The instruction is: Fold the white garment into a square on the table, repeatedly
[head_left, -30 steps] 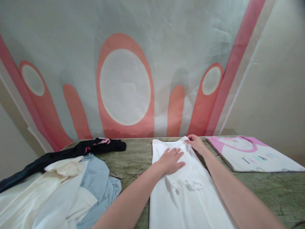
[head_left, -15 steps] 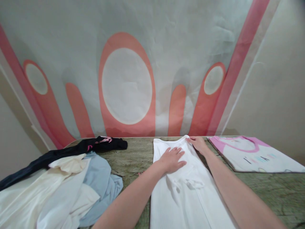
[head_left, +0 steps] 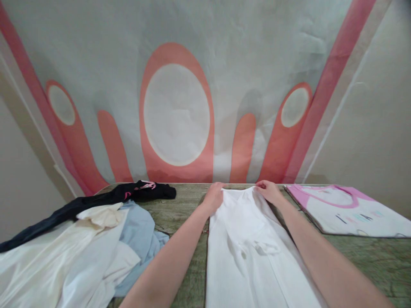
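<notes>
A white garment point(head_left: 247, 256) lies lengthwise on the wooden table, its far edge near the table's back edge and a small bunched patch in its middle. My left hand point(head_left: 213, 199) is closed on the garment's far left corner, its fingertips partly hidden. At the far right corner, my right hand point(head_left: 268, 191) pinches the cloth between thumb and fingers. The far edge runs nearly straight between both hands.
Left lies a loose heap of cream and white clothes point(head_left: 93, 256), a light blue cloth point(head_left: 138, 231) and a black garment point(head_left: 105, 199). A folded white-and-pink shirt point(head_left: 353, 209) lies right on the table point(head_left: 362, 261). Behind stands a printed wall panel point(head_left: 224, 51).
My left hand has gone from lying flat on the garment to gripping its far left corner. My right hand keeps hold of the right corner. The view has shifted slightly.
</notes>
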Tool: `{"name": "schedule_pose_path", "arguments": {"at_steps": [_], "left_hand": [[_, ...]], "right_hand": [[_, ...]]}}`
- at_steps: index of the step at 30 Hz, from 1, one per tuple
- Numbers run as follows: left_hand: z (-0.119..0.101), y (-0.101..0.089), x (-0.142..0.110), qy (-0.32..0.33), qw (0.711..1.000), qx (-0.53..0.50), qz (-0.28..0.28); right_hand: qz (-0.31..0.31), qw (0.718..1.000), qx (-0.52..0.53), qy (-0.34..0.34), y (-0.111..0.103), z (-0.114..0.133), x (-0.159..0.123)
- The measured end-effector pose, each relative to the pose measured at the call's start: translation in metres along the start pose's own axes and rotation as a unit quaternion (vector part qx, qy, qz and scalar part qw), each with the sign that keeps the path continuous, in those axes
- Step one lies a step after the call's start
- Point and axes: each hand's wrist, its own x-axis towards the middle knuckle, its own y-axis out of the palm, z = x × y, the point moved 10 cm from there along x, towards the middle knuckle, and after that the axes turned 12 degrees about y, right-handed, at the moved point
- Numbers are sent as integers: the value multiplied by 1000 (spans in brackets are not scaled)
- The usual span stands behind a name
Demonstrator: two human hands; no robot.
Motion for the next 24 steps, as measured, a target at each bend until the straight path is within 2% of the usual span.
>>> {"name": "schedule_pose_path", "arguments": {"at_steps": [4, 7, 15, 24], "left_hand": [[51, -21, -8, -60, 997, 16, -39], [66, -25, -12, -66, 997, 11, -40], [69, -16, 0, -12, 1000, 3, 23], [77, -3, 18, 78, 986, -13, 143]], "right_hand": [[129, 990, -55, -33, 26, 26, -20], [195, 974, -101, -53, 43, 45, -37], [256, 947, -178, -79, 59, 77, -70], [344, 927, -96, -110, 62, 91, -86]]}}
